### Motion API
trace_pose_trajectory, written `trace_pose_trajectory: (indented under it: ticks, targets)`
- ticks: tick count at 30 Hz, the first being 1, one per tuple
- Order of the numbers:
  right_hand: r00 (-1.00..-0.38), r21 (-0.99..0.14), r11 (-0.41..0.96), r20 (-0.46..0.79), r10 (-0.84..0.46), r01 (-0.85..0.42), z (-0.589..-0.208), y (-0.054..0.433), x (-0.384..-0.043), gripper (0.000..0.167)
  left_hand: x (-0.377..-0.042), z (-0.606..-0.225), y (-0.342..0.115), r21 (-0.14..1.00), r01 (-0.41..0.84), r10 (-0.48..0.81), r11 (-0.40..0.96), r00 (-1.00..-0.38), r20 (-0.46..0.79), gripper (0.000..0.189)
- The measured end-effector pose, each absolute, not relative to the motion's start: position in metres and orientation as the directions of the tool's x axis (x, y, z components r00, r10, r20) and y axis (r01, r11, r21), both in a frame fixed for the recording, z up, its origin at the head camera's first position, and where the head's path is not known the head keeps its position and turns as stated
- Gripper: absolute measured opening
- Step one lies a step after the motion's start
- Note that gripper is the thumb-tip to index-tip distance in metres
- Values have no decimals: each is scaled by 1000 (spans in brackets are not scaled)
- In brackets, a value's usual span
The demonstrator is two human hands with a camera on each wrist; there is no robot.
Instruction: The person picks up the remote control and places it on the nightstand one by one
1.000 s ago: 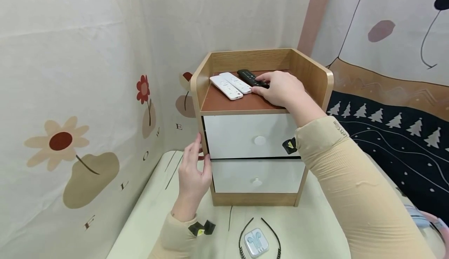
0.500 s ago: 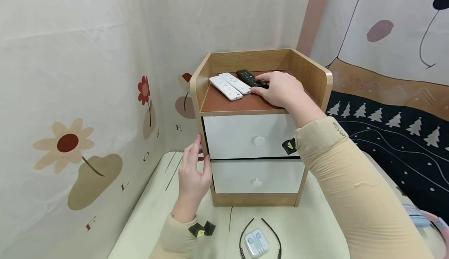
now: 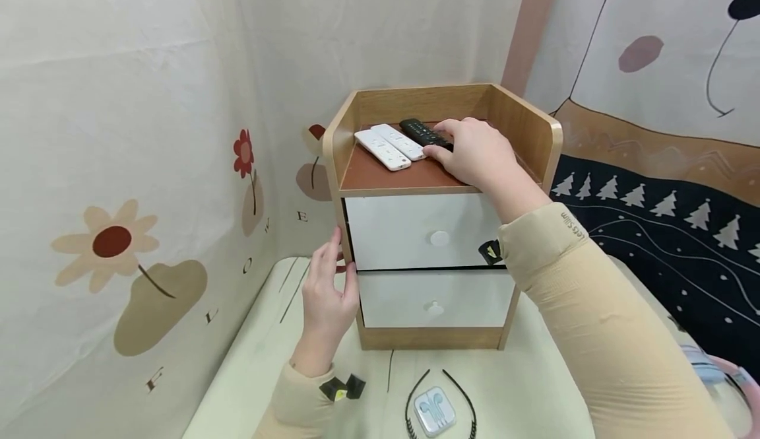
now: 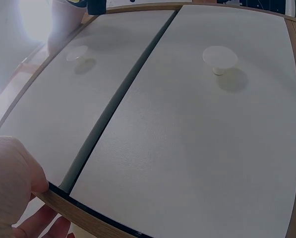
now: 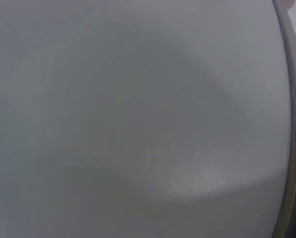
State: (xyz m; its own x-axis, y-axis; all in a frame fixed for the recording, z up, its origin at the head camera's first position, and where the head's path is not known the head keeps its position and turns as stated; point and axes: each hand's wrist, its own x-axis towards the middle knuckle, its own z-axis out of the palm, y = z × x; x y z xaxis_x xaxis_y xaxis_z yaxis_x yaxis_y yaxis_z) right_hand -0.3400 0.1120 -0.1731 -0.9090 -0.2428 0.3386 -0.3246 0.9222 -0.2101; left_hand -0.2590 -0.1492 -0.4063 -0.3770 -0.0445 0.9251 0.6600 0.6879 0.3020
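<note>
A small wooden cabinet (image 3: 431, 338) with two white drawers stands before me, its brown top shelf bearing two white remotes (image 3: 382, 149) side by side and a black remote (image 3: 419, 131). My right hand (image 3: 477, 152) hovers at the near end of the black remote, thumb and index finger spread apart on either side of it. My left hand (image 3: 328, 300) rests against the cabinet's left side. In the left wrist view, its thumb (image 4: 36, 176) meets the front edge while the other fingers lie along the outer side. The right wrist view is filled by a blurred pale surface.
Raised wooden walls (image 3: 534, 129) border the shelf at the sides and back. Both drawers are closed. In front of the cabinet lie a black headband (image 3: 469, 405) and a clear earphone case (image 3: 434, 411). Pink and blue headphones (image 3: 706, 363) sit at the right edge. Printed cloth hangs around.
My right hand's index finger and thumb have lifted and spread slightly off the black remote, showing more of its near end. The left hand and the white remotes stay put.
</note>
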Motion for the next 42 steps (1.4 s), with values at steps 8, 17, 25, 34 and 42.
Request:
trace_pose_trajectory:
  ticks: [8, 17, 25, 34, 42]
  targets:
    - [-825, -185, 905, 509, -245, -383, -183, 109, -329, 55, -257, -411, -151, 300, 652, -45, 697, -378, 925, 73]
    - [-549, -163, 807, 806, -223, -568, -189, 124, -316, 46, -260, -408, -147, 303, 659, -47, 689, -376, 925, 72]
    - [-276, -60, 728, 944, -181, -683, -187, 147, -301, 40, -260, -409, -141, 294, 662, -34, 689, -376, 926, 73]
    - [-192, -213, 626, 976, 101, -750, -193, 165, -292, 38, -260, -408, -142, 297, 662, -39, 689, -375, 926, 74]
    - [-208, -367, 527, 918, 337, -766, -208, 191, -292, 35, -259, -407, -142, 299, 666, -49, 683, -367, 929, 73]
